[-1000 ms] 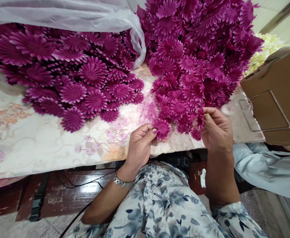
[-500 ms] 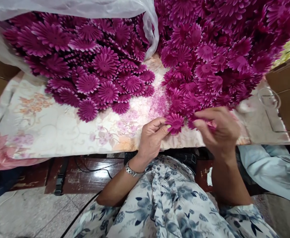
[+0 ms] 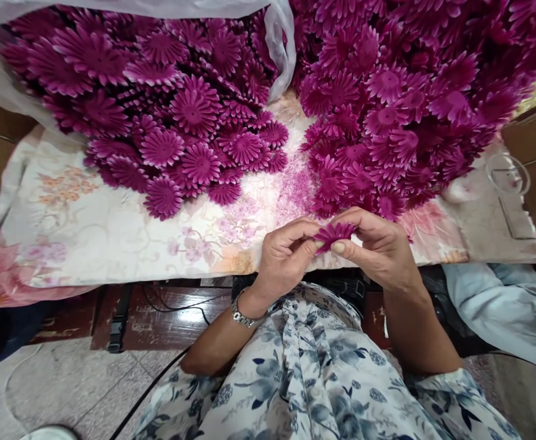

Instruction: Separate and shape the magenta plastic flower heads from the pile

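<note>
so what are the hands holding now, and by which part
A magenta artificial flower: the left hand pinches its left edge, the right hand its right edge, between thumb and fingers.

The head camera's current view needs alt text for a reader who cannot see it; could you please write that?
A left hand and right hand pinch a purple flower over the near edge of a flowered tablecloth. Beyond lie a left heap of similar flowers, partly under plastic, and a right heap.
</note>
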A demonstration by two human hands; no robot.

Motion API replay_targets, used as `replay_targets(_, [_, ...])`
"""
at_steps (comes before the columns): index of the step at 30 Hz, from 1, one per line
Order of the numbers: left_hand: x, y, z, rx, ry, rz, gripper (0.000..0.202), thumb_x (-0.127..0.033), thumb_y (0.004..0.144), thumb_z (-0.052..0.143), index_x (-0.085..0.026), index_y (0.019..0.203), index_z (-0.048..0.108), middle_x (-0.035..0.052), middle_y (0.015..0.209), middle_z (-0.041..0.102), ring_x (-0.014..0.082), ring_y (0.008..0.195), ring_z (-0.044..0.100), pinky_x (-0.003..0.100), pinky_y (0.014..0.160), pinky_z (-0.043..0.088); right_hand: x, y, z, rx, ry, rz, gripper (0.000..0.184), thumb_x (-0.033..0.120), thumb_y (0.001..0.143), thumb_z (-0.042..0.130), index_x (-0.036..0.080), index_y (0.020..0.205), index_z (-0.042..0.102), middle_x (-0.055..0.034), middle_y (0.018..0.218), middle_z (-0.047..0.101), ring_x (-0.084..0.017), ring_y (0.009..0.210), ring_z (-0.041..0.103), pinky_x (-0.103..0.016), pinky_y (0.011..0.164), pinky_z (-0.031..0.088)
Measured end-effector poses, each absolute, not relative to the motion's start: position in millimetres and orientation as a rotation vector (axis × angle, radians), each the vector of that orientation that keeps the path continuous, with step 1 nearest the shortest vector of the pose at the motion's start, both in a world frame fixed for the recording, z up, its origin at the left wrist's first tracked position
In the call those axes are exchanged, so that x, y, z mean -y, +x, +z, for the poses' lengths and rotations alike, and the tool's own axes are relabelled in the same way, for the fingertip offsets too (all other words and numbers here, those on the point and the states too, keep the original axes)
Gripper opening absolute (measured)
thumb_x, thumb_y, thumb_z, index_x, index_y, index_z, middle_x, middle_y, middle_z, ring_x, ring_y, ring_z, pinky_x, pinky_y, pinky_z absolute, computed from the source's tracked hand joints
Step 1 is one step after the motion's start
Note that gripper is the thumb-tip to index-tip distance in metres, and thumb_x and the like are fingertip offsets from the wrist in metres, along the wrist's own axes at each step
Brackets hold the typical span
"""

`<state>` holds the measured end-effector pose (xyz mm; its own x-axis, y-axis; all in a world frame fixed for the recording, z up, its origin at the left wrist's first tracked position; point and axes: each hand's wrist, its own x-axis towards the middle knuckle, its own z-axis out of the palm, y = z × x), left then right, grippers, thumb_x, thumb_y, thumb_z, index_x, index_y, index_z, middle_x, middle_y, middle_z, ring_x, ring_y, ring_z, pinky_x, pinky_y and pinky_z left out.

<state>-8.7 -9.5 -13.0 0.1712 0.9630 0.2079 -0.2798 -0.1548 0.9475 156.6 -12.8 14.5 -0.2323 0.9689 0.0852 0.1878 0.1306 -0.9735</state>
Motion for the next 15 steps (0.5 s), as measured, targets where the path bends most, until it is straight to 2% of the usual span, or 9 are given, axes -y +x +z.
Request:
replay_targets(2, [11.8,-8.3,-10.6,-0.824,1.201,1.292,0.008,-0.017,0.082,0.062,-0.020,0.080,0.069,-0.0002,0.074,0.063,0.0091,0.067,0.056,0.019,0.063,0.046,13.9,154.0,12.6,1.514,-1.137,1.162,0.008,0.022,0.079,0.068,0.022,0.085,0.063,0.0021,0.080,0.060,-0.012,0.077,0.058,-0.026,0.070,0.047])
replay_targets(6, [14.1,-7.7,-10.0,-0.838,1.145,1.246,0.007,-0.019,0.083,0.062,-0.019,0.081,0.069,-0.0006,0.075,0.063,0.0086,0.067,0.057,0.018,0.063,0.045,15.4,149.2,10.3,1.573,-1.180,0.967,0.005,0.020,0.082,0.064,0.022,0.082,0.060,0.0045,0.074,0.058,-0.008,0.067,0.054,-0.021,0.063,0.042])
replay_targets(12, [13.1,-7.7,-13.3,-0.770,0.901,1.179,0.010,-0.028,0.082,0.063,-0.021,0.084,0.070,-0.0002,0.077,0.065,0.0112,0.070,0.057,0.022,0.068,0.046,17.0,143.3,9.7,1.802,-1.295,0.537,0.008,0.019,0.084,0.059,0.019,0.078,0.056,0.0031,0.069,0.057,-0.009,0.064,0.053,-0.022,0.061,0.040])
replay_targets(15, [14.2,-7.9,-14.6,-0.812,0.862,1.153,0.013,-0.032,0.079,0.066,-0.020,0.080,0.069,-0.0011,0.071,0.062,0.0107,0.065,0.053,0.022,0.064,0.043,17.2,140.7,7.6,1.874,-1.319,0.408,0.014,0.020,0.087,0.055,0.019,0.073,0.053,0.0026,0.065,0.053,-0.009,0.060,0.049,-0.022,0.058,0.038])
